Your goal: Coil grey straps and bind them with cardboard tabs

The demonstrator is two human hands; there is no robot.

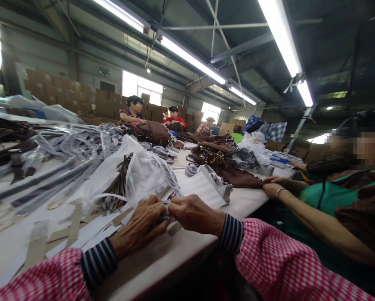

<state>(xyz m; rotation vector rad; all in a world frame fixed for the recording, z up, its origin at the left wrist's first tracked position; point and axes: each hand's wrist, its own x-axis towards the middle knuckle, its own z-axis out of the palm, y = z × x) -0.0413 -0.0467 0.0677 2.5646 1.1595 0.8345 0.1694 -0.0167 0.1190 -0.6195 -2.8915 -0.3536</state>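
Note:
My left hand [145, 225] and my right hand [195, 213] meet above the table's near edge, fingers closed. Between them is a small grey piece [165, 216], mostly hidden by the fingers; it looks like part of a rolled strap, but I cannot tell for sure. Just beyond my hands stands a clear plastic bag [151, 169] beside a bunch of thin dark brown strips [120, 184]. Flat grey and white strips [73, 225] lie loose left of my left hand. A sheet of white foam [201, 188] rests beyond my right hand.
Plastic-wrapped grey straps [65, 154] are heaped on the table [156, 261] at left. Brown bags [215, 156] are piled further back. At right a co-worker's hands [275, 187] touch a brown bag [242, 179]. Other people sit at the far end, before stacked cartons [58, 92].

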